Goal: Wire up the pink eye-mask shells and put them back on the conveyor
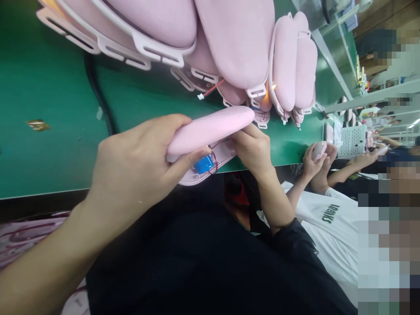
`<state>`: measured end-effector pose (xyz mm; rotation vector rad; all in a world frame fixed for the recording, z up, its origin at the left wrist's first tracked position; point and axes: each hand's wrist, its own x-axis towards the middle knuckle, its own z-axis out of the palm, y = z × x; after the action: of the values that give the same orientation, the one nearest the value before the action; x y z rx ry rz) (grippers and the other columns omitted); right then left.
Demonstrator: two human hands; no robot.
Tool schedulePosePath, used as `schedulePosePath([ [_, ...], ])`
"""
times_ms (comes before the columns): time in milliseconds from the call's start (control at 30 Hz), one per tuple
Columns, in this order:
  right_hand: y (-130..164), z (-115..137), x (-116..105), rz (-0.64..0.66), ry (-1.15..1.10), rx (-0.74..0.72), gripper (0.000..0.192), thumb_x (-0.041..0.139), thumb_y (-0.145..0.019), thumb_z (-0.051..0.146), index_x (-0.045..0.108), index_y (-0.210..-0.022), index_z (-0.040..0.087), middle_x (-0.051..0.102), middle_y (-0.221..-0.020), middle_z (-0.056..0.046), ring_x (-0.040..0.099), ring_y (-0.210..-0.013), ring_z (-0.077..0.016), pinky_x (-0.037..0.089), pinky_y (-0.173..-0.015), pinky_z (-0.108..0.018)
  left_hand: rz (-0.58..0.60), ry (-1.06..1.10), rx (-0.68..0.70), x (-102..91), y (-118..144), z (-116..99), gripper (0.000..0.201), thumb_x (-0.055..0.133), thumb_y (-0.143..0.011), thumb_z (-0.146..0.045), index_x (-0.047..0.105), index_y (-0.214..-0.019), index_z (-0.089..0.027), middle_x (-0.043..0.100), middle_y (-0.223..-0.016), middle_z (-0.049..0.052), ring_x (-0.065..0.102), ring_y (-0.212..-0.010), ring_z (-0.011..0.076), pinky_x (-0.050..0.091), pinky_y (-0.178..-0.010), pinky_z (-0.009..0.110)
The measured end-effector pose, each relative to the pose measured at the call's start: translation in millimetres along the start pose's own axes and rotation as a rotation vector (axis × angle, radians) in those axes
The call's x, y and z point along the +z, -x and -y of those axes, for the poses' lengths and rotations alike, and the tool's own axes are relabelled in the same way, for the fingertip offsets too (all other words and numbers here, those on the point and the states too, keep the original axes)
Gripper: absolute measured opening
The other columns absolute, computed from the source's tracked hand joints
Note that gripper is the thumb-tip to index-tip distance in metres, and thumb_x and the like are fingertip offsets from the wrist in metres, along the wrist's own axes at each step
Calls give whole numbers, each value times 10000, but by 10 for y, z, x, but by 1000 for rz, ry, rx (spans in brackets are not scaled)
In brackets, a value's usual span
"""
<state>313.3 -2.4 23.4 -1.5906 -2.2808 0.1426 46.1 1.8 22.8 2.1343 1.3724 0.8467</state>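
Observation:
My left hand is closed on the near end of a long, rounded pink shell, its thumb along the lower edge. My right hand holds the far end of the same shell, with some of its fingers hidden underneath. Below the shell lies a flat pink casing half, over the table's edge. A blue battery pack sits in this casing half, with thin dark red wires beside it. The shell and casing half are apart on the side facing me. Whether my right hand also grips the casing half is hidden.
Pink casings with slotted ends are piled on the green table, some showing loose wires and connectors. A black cable crosses the table at left. Beyond, a co-worker's hands hold a pink part. More pink pieces lie at lower left.

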Motion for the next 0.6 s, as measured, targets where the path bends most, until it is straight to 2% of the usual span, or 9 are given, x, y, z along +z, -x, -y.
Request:
schedulePosePath([
  [100,27,-15,27,-53,-12,-33,378,492,-1045,105,826,-1116,268,825,-1156,-40,786,-1050,-178,651,-902,-271,37,-12,-44,-17,-13,-4,534,383,-1084,-680,672,-1335,-308,786,-1299,-37,781,-1188,242,641,-974,335],
  [267,30,11,28,-86,36,-70,387,471,-1084,127,825,-1144,272,831,-1168,-45,793,-1052,-183,647,-884,-275,62,-39,-81,-53,-40,1,559,333,-1097,-688,665,-1329,-304,784,-1272,-53,783,-1165,234,640,-957,336],
  [433,1,13,7,-25,56,-81,358,481,-1106,160,821,-1128,270,825,-1102,-44,777,-1003,-175,645,-890,-283,-11,-22,-33,-16,-19,55,561,421,-1094,-716,709,-1317,-288,804,-1213,-6,793,-1098,244,626,-902,333],
  [600,22,21,-14,-24,39,-85,349,474,-1119,183,813,-1095,263,802,-1087,-57,735,-972,-187,630,-894,-330,21,-24,-61,-11,-16,46,530,398,-1070,-698,687,-1298,-317,804,-1218,-28,794,-1117,239,636,-910,340],
])
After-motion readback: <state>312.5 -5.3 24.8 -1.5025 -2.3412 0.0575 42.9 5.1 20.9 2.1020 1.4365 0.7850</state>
